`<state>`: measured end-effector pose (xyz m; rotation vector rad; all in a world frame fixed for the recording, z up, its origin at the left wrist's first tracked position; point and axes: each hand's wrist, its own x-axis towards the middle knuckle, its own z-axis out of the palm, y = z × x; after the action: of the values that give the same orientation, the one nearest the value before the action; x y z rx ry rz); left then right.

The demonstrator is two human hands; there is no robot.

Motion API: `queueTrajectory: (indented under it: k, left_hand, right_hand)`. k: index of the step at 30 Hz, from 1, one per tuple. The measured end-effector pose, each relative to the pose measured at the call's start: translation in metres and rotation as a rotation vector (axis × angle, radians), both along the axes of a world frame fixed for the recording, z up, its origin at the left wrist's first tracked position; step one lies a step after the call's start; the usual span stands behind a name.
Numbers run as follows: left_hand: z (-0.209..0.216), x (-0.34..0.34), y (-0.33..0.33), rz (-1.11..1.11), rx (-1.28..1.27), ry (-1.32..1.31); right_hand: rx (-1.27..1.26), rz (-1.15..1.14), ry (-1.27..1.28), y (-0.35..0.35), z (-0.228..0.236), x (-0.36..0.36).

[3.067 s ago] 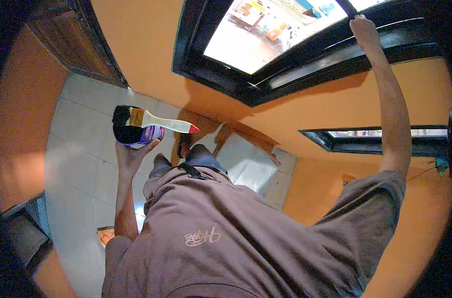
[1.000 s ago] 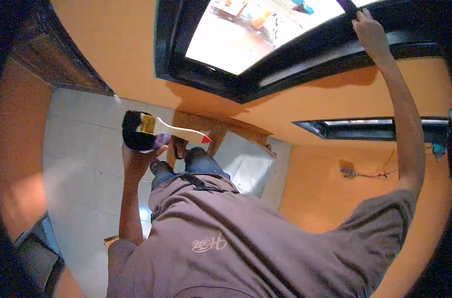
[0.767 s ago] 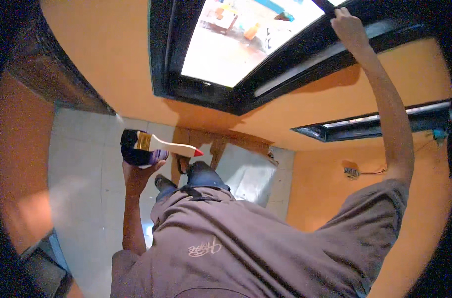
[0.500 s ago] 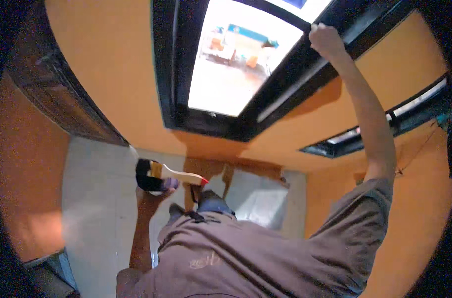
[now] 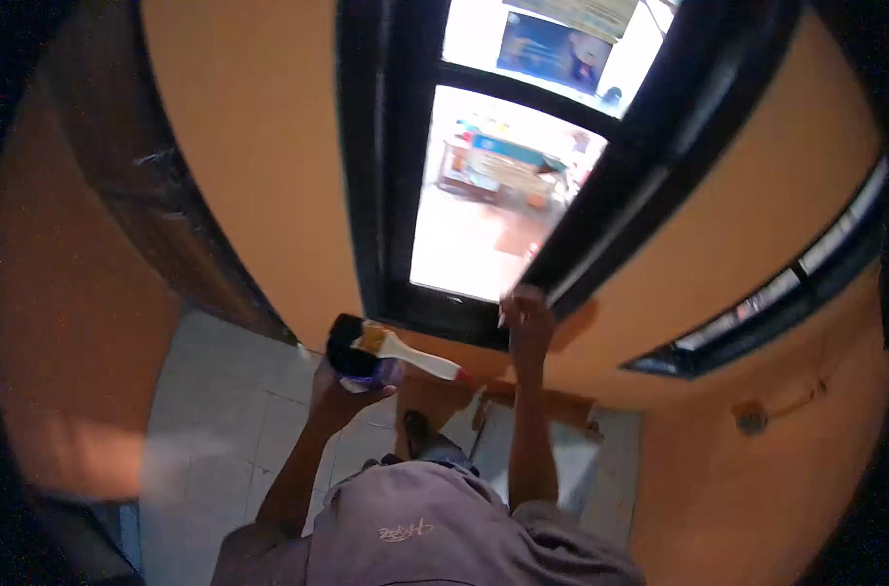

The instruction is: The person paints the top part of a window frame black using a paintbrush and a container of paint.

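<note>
The left hand was clamped around a purple-labelled paint can, in front of the body and just left of the window's lower edge. A flat paintbrush lay across the can's mouth, its white handle running out to a red tip; its bristles merged with the black there. Well apart from it, the right hand was curled at the lower right corner of the black window frame; blur hid whether it touched the frame or held anything. This looked like a pause for checking or handling the frame rather than a brush stroke. A further stroke would have called for a level can and a free right hand on the brush handle. Beyond lay the orange wall and pale tiled floor.
</note>
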<state>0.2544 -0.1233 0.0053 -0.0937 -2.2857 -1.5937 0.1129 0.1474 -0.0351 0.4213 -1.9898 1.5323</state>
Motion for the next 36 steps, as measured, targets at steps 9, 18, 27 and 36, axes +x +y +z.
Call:
queueTrajectory:
  k: [9, 18, 27, 36]
  left_hand:
    - [0.002, -0.067, 0.013, -0.062, 0.077, -0.196]
    - [-0.02, -0.113, 0.042, 0.083, -0.121, 0.072]
    - [-0.012, -0.142, 0.044, 0.14, -0.083, -0.006]
    - [-0.035, -0.148, 0.061, 0.042, 0.226, -0.017]
  right_hand:
    - [-0.408, 0.294, -0.014, -0.08, 0.015, 0.064]
    - [-0.447, 0.26, -0.066, -0.071, 0.074, -0.002]
    - [-0.04, -0.021, 0.725, -0.071, 0.276, -0.111]
    - [0.055, 0.018, 1.101, -0.143, 0.52, -0.192]
